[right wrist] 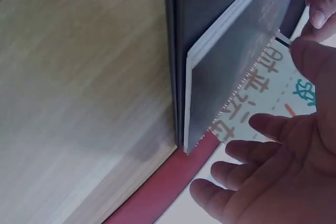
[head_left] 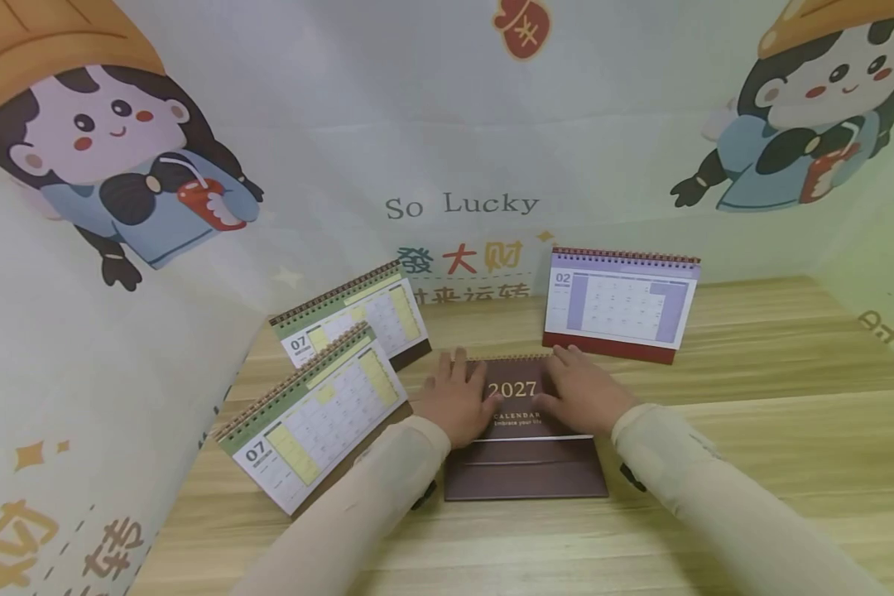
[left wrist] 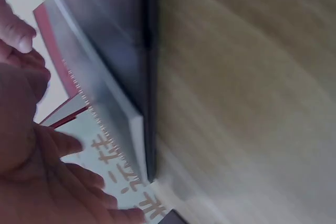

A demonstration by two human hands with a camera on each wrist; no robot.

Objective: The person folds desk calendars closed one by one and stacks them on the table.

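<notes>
"Head view?"
"Left hand [head_left: 456, 404] and right hand [head_left: 588, 389] over a brown calendar [head_left: 517, 429], middle of the table [head_left: 790, 397]; green calendars [head_left: 335, 414] toward left edge, purple calendar [head_left: 617, 306] by back edge."
"Left wrist?"
"Fingers [left wrist: 81, 174] spread, empty."
"Right wrist?"
"Likewise spread, empty; the pages' [right wrist: 231, 16] slanted side, hidden overhead, shows."

A pale printed backdrop [head_left: 328, 165] rises behind a wood-grain tabletop [head_left: 790, 430] and along both sides, bearing 2 cartoon figures [head_left: 186, 199] in orange hats [head_left: 67, 37], the words "So Lucky" [head_left: 462, 205] and multicolored Chinese characters [head_left: 459, 259]. The right side looks yellow-green.
</notes>
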